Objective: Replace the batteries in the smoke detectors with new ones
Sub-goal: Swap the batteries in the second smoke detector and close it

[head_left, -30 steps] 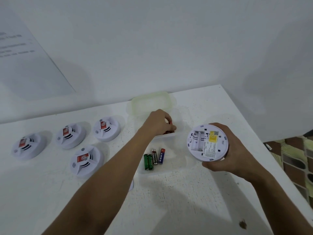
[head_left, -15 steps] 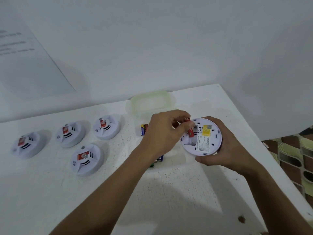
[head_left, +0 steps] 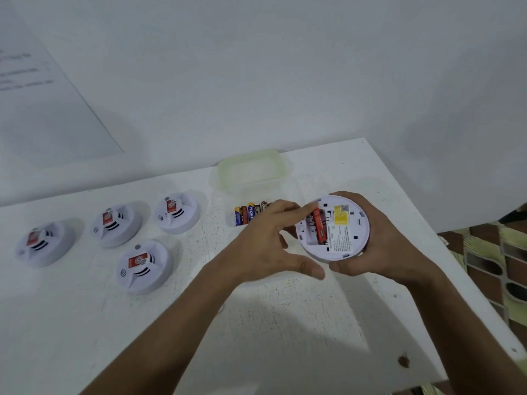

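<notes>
My right hand (head_left: 379,246) grips a white round smoke detector (head_left: 340,238) with its back side up and its battery bay uncovered. A red battery (head_left: 320,226) lies in the bay. My left hand (head_left: 265,246) has its fingers spread, and its index fingertip presses on the top end of that red battery. Several loose batteries (head_left: 249,213) lie in a clear tray (head_left: 225,201) just behind my left hand; my hand hides part of the tray.
Several white smoke detectors lie face up on the white table (head_left: 256,323): one at the far left (head_left: 42,243), one beside it (head_left: 115,225), one further right (head_left: 176,212), one nearer (head_left: 144,266). A pale green lid (head_left: 252,168) rests at the wall. The table's right edge drops to a tiled floor (head_left: 502,266).
My left hand took a red battery from the tray, carried it right to the detector and set it in the bay; its fingers have now spread. My right hand brought the detector closer.
</notes>
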Demonstrator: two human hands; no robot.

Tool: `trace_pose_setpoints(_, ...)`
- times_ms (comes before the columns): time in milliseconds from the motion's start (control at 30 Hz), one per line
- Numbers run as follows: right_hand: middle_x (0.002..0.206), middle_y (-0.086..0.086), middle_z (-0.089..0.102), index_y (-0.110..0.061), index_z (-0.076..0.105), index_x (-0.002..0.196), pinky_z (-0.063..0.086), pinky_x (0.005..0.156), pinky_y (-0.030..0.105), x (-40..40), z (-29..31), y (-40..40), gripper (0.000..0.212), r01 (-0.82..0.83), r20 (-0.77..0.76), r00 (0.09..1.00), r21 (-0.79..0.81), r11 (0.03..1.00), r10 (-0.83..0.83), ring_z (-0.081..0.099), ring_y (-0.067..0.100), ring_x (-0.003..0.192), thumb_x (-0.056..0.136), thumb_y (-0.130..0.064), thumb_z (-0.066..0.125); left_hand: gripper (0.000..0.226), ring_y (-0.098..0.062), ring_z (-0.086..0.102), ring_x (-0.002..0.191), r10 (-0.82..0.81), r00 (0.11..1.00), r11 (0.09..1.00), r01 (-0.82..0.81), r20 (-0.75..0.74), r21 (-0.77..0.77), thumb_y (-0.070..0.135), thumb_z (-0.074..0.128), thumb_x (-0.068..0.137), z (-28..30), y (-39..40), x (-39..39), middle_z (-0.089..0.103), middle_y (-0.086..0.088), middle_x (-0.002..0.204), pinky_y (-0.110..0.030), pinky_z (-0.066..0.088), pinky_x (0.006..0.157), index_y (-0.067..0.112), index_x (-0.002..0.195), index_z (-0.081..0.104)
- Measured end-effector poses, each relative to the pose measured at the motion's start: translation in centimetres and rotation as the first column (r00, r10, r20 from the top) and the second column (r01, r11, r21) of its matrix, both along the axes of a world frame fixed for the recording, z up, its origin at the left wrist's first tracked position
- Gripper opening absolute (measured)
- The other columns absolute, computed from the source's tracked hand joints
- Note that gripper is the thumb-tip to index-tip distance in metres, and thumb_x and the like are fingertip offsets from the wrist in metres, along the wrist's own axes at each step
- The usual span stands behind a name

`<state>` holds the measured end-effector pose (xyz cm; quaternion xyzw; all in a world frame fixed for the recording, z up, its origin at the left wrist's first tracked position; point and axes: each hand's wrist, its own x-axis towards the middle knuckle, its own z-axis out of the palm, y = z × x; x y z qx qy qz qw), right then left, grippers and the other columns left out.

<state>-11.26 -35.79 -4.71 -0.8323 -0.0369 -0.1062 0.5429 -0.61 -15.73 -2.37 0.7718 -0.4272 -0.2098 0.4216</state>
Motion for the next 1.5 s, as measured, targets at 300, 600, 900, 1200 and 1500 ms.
trace_pose_setpoints(300,0.125,-0.026,0.056,-0.054,0.044,0.128,0.046,0.097,0.013,0.9,0.1,0.3,0.083,-0.031,-0.006,1.000,-0.022,0.999,0.031,0.056,0.006,0.119,0.056,-0.040,0.082,0.083,-0.005,0.046,0.107,-0.010,1.000,1.000,0.011,0.027,-0.027,0.048,0.077,0.061,-0.9,0.3,0.3,0.043,0.015,0.115,-0.013,0.051,0.079,0.033,0.138,0.049)
trace_pose_setpoints(600,0.129,-0.031,0.052,-0.048,0.039,0.135,0.044,0.104,0.017,1.1,-0.5,-0.4,0.088,-0.018,-0.019,1.000,-0.046,0.999,0.017,0.052,0.001,0.123,0.058,-0.050,0.081,0.076,-0.011,0.050,0.106,-0.029,0.997,0.999,0.032,0.078,-0.033,0.044,0.077,0.066,-1.0,0.0,0.6,0.042,0.010,0.119,-0.024,0.054,0.086,0.029,0.136,0.052)
trace_pose_setpoints(900,0.123,-0.018,0.058,-0.025,0.044,0.133,0.048,0.092,0.014,1.3,-0.6,-0.2,0.089,0.018,-0.043,0.999,0.015,1.000,-0.018,0.057,0.008,0.117,0.054,-0.033,0.082,0.051,-0.003,0.061,0.091,0.127,0.990,0.990,-0.130,-0.055,-0.062,0.058,0.067,0.075,-0.4,0.3,3.8,0.060,0.012,0.107,-0.021,0.052,0.078,0.043,0.124,0.059)
trace_pose_setpoints(1200,0.121,-0.023,0.058,-0.027,0.045,0.131,0.049,0.088,0.012,0.1,-0.4,-1.0,0.089,0.058,-0.077,0.996,0.072,0.996,-0.052,0.057,0.004,0.116,0.050,-0.033,0.082,0.065,-0.018,0.056,0.115,0.135,0.962,0.826,-0.242,0.237,0.510,0.057,0.070,0.078,-3.9,-3.8,10.7,0.058,-0.002,0.133,-0.031,0.046,0.093,0.024,0.133,0.057)
trace_pose_setpoints(1500,0.120,-0.024,0.059,-0.031,0.046,0.128,0.050,0.087,0.013,-0.7,-0.9,-1.5,0.087,0.087,-0.100,0.992,0.095,0.992,-0.077,0.057,0.006,0.117,0.050,-0.030,0.084,0.052,-0.012,0.055,0.080,0.252,0.956,0.859,-0.292,0.149,0.420,0.042,0.084,0.069,-4.9,-4.6,10.7,0.057,0.002,0.094,-0.019,0.039,0.062,0.016,0.110,0.066)
